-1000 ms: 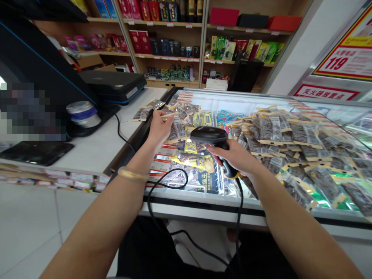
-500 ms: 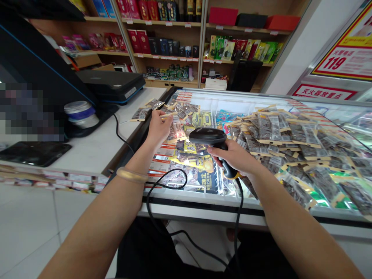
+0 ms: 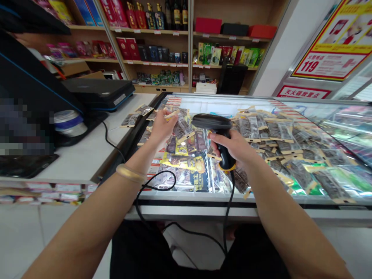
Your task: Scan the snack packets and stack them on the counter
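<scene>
My right hand point(image 3: 232, 145) is wrapped round the handle of a black barcode scanner point(image 3: 212, 121), whose head points left toward my other hand. Between the thumb and fingers of my left hand point(image 3: 162, 126) is the top edge of a small clear snack packet point(image 3: 183, 128) with dark contents and tan ends. Both hands are above the glass top of a freezer point(image 3: 203, 101). On the glass to the right lies a heap of similar packets point(image 3: 276, 131). The scanner's black cord point(image 3: 229, 209) hangs down and loops below my left wrist.
To the left, a white counter point(image 3: 87, 162) carries a black scale point(image 3: 101, 91), a round container point(image 3: 69, 122) and two similar packets point(image 3: 135, 116). Yellow bags point(image 3: 186, 161) show through the glass. Shelves of boxes and bottles point(image 3: 154, 17) stand behind.
The packet in my left hand now shows its clear side with dark contents, where a pale printed side showed before. The scanner is a little higher. My view has shifted slightly right.
</scene>
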`<control>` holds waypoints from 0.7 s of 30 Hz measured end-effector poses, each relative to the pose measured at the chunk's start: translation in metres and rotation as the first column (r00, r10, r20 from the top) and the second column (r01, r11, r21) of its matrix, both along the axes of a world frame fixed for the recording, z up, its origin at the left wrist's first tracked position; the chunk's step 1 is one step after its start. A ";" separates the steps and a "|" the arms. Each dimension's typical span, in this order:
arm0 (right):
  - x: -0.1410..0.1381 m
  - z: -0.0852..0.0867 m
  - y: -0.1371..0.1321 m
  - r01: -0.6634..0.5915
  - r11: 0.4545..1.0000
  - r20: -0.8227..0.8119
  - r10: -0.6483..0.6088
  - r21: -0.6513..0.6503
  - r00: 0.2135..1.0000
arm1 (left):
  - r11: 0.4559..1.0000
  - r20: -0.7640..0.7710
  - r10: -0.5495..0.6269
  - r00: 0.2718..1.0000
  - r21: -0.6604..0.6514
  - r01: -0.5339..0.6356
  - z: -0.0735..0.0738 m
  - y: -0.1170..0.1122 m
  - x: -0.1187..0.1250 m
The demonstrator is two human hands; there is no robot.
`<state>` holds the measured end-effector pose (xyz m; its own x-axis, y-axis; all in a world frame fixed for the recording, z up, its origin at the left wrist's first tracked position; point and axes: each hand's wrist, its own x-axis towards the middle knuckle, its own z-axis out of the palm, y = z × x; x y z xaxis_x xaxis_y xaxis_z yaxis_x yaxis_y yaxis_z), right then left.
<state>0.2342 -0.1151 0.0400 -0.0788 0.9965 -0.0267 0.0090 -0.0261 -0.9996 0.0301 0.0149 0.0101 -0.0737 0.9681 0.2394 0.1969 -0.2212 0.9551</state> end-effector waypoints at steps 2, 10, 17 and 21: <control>0.019 0.009 -0.008 0.090 0.996 -0.048 -0.089 0.024 0.995 | 0.995 0.048 -0.071 0.996 -0.065 0.074 0.017 -0.006 0.024; 0.125 0.027 -0.048 0.458 0.886 -0.128 -0.447 0.069 0.885 | 0.933 0.132 -0.348 0.928 -0.047 0.357 0.057 -0.023 0.140; 0.173 0.012 -0.064 0.572 0.820 -0.197 -0.559 0.016 0.806 | 0.889 -0.251 -0.389 0.887 0.150 0.432 0.048 -0.026 0.218; 0.178 0.001 -0.063 0.573 0.820 -0.217 -0.563 -0.020 0.798 | 0.892 -0.627 -0.139 0.766 0.256 0.371 0.042 -0.037 0.229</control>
<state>0.4127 -0.1781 0.0406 0.5028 0.8639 -0.0290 -0.1966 0.0817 -0.9771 0.2593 -0.0218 0.0520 0.4286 0.7713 0.4706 0.5695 -0.6350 0.5220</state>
